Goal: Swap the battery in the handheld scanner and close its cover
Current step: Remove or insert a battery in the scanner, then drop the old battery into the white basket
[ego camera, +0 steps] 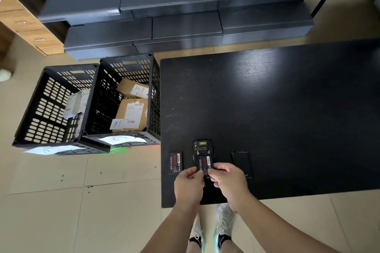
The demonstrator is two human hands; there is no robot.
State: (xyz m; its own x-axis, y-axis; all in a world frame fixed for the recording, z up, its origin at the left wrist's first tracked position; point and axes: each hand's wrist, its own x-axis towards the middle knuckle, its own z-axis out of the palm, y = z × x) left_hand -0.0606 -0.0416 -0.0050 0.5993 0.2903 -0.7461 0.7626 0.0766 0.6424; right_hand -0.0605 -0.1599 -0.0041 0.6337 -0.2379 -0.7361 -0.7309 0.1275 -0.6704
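Alignment between battery and bay is what the coming move hangs on. The black handheld scanner [202, 150] lies face down on the dark wood-grain desk [287, 109], near its front edge, with its long axis running away from the person and its open back upward. Over its lower half sits a flat black rectangular battery with a red-and-white label [203, 164], its long axis along the same line, so the two already agree in direction.

The left hand [189, 184] pinches the battery's near left corner between thumb and curled fingers. The right hand [228, 181] closes on its near right edge, fingers bent round it. Both hands lie just nearer the person than the scanner, about equally close to it.

Whether the battery is seated or only resting tilted on the bay I cannot tell; the near end is hidden by the fingers.

A second labelled black battery [176, 162] lies flat on the desk just left of the scanner, parallel to it. A plain black rectangular cover [242, 163] lies just right, nearer the right hand, which I judge better placed to fetch it.
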